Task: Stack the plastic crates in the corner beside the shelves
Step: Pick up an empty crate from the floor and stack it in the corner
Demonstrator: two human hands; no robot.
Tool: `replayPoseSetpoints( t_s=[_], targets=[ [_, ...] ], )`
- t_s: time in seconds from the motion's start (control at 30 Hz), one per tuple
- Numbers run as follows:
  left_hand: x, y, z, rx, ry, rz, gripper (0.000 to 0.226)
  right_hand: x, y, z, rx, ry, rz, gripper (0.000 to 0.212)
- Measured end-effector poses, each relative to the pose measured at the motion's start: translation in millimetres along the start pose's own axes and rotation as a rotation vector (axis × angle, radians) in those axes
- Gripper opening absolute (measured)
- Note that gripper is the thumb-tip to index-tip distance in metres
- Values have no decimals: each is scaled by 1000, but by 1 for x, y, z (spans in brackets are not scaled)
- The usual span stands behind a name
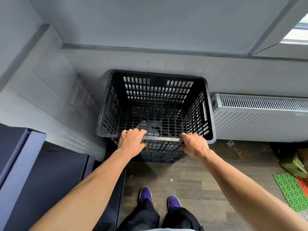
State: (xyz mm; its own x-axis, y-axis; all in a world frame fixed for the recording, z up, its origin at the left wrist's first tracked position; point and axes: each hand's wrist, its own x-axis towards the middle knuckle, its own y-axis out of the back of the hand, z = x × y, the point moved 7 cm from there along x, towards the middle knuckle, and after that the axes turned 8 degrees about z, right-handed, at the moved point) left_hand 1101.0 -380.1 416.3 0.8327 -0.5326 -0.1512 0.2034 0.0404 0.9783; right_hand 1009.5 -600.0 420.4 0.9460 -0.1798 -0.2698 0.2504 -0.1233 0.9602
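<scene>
Left hand (131, 140) and right hand (195, 145) clasp a black slotted plastic crate's (155, 97) near rim. A white panel radiator (260, 120) stands rightward.

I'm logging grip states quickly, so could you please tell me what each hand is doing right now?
Left hand: closed, gripping the near rim of the black crate.
Right hand: closed, gripping the same rim.

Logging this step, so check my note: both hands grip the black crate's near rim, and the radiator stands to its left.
One error: the head view shows the radiator to the right of the black crate, not its left. The rest holds: left hand and right hand both grip the near rim.
</scene>
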Motion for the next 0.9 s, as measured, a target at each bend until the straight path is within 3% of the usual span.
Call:
replayPoseSetpoints(
  t_s=[0.3,0.6,0.9],
  targets=[
    [-44,23,45,-180,163,123,57,-18,18,-21,55,202,10,60],
    [-134,17,101,-308,438,198,54,-57,38,-20,92,434,53,52],
    [-286,-30,86,-448,903,188,53,-121,-16,-111,48,710,-192,55]
  ],
)
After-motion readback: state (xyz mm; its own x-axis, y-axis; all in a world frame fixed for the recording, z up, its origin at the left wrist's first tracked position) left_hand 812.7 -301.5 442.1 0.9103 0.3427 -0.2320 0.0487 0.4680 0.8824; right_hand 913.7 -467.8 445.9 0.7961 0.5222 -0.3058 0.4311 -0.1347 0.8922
